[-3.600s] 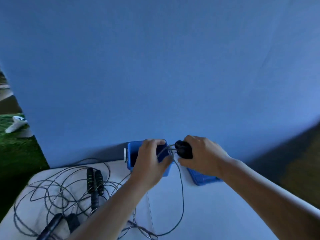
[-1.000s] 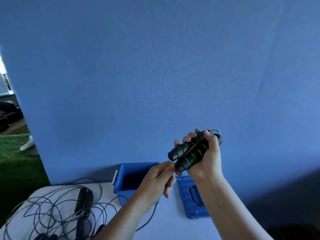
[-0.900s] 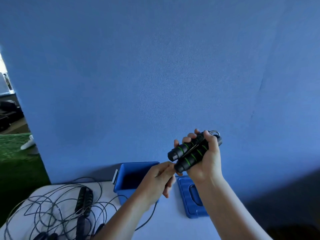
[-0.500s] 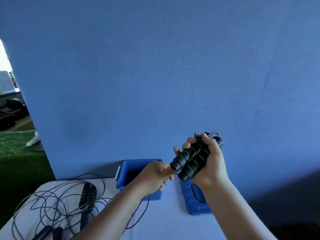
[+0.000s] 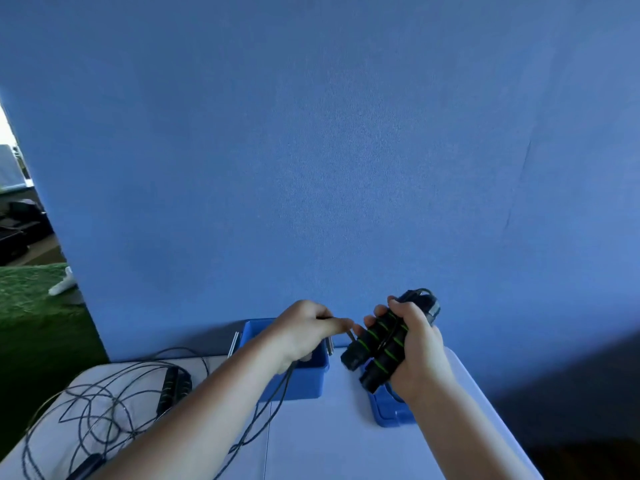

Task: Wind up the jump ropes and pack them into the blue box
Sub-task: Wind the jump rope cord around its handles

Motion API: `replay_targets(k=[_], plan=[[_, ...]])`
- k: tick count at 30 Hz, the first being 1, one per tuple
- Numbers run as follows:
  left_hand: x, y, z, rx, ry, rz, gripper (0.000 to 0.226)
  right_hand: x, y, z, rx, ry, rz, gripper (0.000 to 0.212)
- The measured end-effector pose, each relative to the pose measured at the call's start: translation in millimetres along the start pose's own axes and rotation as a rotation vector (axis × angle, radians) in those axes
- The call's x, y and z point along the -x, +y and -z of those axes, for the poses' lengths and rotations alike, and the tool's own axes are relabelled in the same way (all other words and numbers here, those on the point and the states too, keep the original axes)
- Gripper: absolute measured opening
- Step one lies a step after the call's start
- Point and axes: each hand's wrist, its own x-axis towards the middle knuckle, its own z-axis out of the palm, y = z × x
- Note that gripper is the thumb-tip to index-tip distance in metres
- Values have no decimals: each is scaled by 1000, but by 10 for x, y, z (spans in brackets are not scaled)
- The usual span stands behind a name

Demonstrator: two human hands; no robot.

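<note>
right hand (image 5: 420,351) grips both handles (image 5: 375,344), left hand (image 5: 301,332) pinches cord (image 5: 270,407) (over blue box (image 5: 301,382) rim).

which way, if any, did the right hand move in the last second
Yes, down: the right hand, gripping the handles, now sits lower, level with the blue box.

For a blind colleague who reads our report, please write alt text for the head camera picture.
A person's right hand grips two black jump rope handles with green rings above a white table, while the left hand pinches a thin dark cord near an open blue box. The box lid lies to the right; more tangled ropes lie at the left.
</note>
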Motion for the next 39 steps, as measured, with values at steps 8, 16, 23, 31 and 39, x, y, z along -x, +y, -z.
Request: replay_targets(k=[8,16,23,31,39], plan=[[26,184,-61,196,8,95,29,-18,112,60,136,142,99,5],[116,213,-171,85,53,-2,30,-30,162,30,71,248,132,8],[242,147,-316,28,98,-142,25,-106,166,-44,18,238,146,9],[294,-112,-548,-99,298,-422,18,-198,231,-119,-59,239,166,17],[344,-292,-720,81,518,-436,10,-243,329,-198,-128,278,231,16]])
